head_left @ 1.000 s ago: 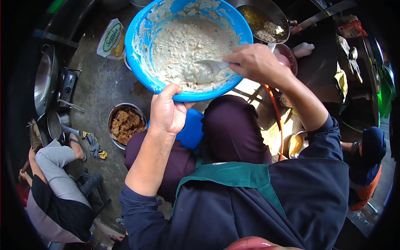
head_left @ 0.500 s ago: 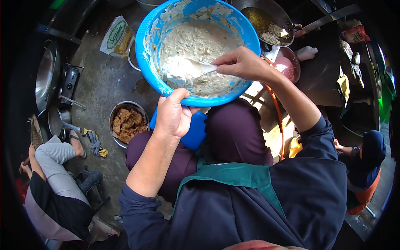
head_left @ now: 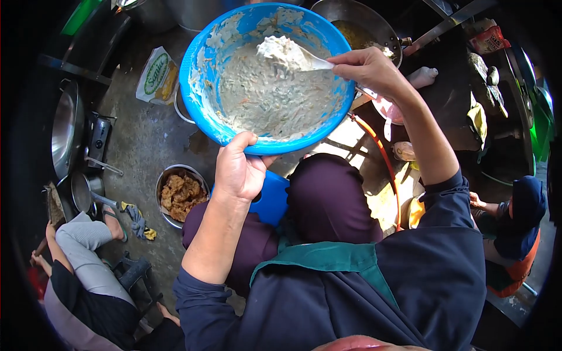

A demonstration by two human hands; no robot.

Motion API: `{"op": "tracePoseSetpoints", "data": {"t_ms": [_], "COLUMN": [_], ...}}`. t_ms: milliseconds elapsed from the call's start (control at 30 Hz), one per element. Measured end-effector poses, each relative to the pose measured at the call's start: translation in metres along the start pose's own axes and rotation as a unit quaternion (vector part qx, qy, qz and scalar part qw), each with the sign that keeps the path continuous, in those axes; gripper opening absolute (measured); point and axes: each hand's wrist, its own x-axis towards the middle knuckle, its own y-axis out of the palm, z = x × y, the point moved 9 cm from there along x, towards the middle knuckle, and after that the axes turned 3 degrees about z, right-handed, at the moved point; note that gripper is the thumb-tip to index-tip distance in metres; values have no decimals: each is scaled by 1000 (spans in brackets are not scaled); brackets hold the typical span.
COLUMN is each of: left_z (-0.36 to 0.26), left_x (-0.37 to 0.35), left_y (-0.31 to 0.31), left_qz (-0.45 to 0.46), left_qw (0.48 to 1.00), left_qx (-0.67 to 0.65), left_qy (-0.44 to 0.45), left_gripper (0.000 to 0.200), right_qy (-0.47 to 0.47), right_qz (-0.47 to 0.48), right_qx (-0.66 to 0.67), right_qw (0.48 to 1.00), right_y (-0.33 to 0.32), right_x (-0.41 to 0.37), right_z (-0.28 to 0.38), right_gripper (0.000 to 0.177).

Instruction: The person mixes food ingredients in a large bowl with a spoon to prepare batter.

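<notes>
A large blue plastic basin (head_left: 193, 111) is tilted over my knees, its inside smeared with batter. Thick pale batter with green and orange shreds (head_left: 275, 96) covers its bottom. My left hand (head_left: 241, 169) grips the near rim, thumb on top and fingers underneath. Between the thumb and fingers of my right hand (head_left: 369, 70) is the handle of a white spoon (head_left: 316, 62). A heaped lump of batter sits on the spoon, above the rest of the batter in the basin.
Fried pieces fill a metal bowl (head_left: 182, 196) at left. A wok with oil (head_left: 351, 26) stands beyond the basin at right. An orange hose (head_left: 383, 149) runs near my right knee. One person (head_left: 88, 275) sits left, another (head_left: 515, 228) right.
My right hand has lifted the spoon with its batter up and to the right, away from the near left of the basin. The basin has shifted slightly left.
</notes>
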Motion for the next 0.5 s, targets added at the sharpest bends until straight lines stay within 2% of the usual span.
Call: {"op": "tracePoseSetpoints", "data": {"t_ms": [267,300,500], "left_z": [2,2,5], "left_x": [14,15,14], "left_y": [12,12,11], "left_qz": [10,19,28], "left_qw": [1000,1000,999], "left_qx": [1,-2,-18], "left_qy": [-13,-14,-22], "left_gripper": [35,37,41], "right_qy": [-4,-31,28], "right_qz": [-62,-69,-58], "right_qx": [-60,-61,14], "right_qw": [996,995,998], "right_y": [-52,-54,-58], "right_x": [15,15,19], "right_z": [-23,-22,-42], "right_gripper": [27,27,26]}}
